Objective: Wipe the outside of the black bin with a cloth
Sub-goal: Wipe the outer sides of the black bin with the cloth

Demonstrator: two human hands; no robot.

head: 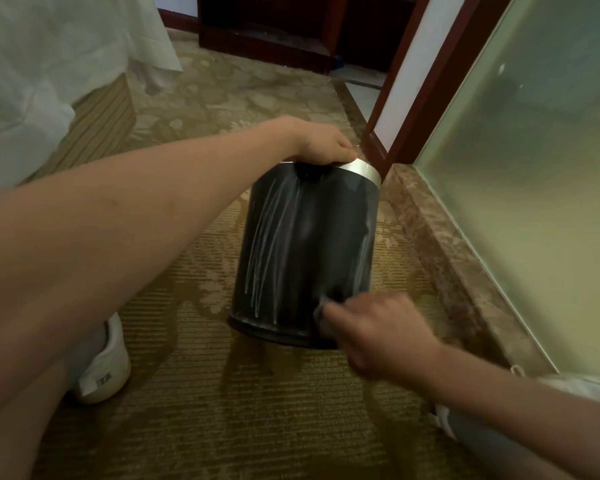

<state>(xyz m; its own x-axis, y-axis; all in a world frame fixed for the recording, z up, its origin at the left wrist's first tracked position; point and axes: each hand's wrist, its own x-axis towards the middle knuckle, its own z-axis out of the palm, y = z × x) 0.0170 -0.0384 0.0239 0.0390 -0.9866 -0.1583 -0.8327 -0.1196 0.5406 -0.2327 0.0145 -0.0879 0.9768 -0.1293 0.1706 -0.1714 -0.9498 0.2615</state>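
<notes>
A black round bin (305, 251) with a silver rim band stands tilted on the carpet, its side marked by pale streaks. My left hand (323, 147) grips the rim at the top. Low on the bin's right side, my right hand (381, 334) holds a dark cloth (321, 308) against the wall near the base. The hand is motion-blurred and hides most of the cloth.
Patterned tan carpet (257, 410) covers the floor. A bed with a white sheet (49, 81) is at the left. A frosted glass wall (534, 168) on a marble sill runs along the right, with dark wood furniture (267, 29) behind. My white shoes (104, 368) flank the bin.
</notes>
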